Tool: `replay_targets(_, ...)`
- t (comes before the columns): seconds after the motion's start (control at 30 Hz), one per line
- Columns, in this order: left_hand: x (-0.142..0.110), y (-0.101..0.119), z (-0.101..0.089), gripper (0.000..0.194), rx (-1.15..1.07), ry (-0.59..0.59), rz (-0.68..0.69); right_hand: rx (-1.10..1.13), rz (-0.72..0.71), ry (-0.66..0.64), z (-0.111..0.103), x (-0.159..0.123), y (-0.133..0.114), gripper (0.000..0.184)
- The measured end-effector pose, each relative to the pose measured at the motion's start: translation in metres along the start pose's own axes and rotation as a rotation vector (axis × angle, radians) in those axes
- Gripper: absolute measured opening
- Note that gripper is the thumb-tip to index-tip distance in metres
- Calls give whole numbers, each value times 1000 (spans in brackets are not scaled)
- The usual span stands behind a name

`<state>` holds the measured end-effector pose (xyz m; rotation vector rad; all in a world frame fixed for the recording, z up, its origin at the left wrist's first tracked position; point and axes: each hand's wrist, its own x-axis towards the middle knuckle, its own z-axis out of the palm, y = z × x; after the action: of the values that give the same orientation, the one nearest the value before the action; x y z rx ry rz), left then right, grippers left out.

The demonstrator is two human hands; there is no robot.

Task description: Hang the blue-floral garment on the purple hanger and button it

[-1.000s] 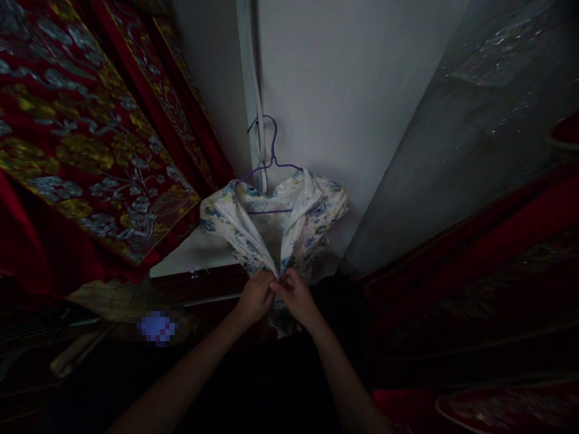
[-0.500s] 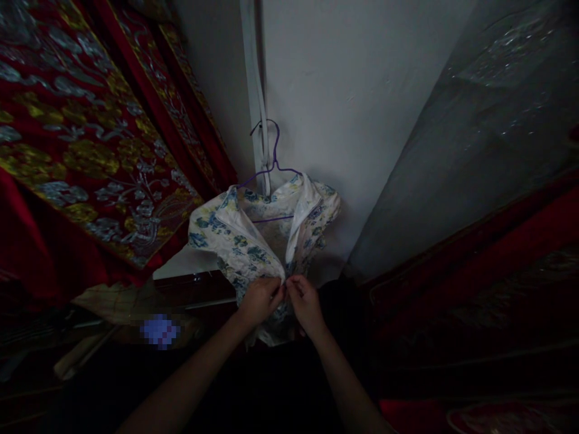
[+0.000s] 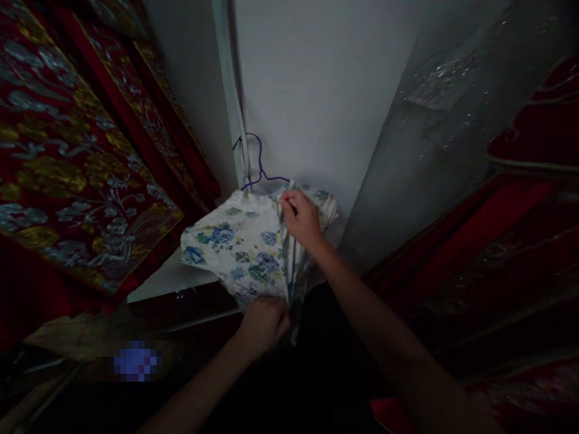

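A white garment with blue and yellow flowers (image 3: 230, 241) hangs on a purple wire hanger (image 3: 260, 166) hooked on a white strip on the wall. My left hand (image 3: 265, 322) is closed on the garment's lower front edge. My right hand (image 3: 299, 216) is raised to the collar near the hanger and pinches the fabric there.
Red cloth with gold and silver embroidery (image 3: 67, 157) hangs at the left. A clear plastic cover (image 3: 447, 102) and more red fabric (image 3: 520, 241) fill the right. A white wall (image 3: 316, 90) lies behind the garment. Below it runs a dark wooden ledge (image 3: 190, 301).
The garment's front has been drawn shut. My right hand rose from the lower front edge to the collar. My left hand stayed low on the fabric.
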<state>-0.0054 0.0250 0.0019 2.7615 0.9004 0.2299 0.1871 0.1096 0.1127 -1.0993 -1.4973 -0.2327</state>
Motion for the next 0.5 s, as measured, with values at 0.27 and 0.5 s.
replay_targets(0.27,26,8,-95,22,-83,126,201,77,-36,-63,-13,15,-44,11)
replay_targets(0.5,38,-21,-163,33,-447,870,143,-41,-238,-163,-23,16,-57,8)
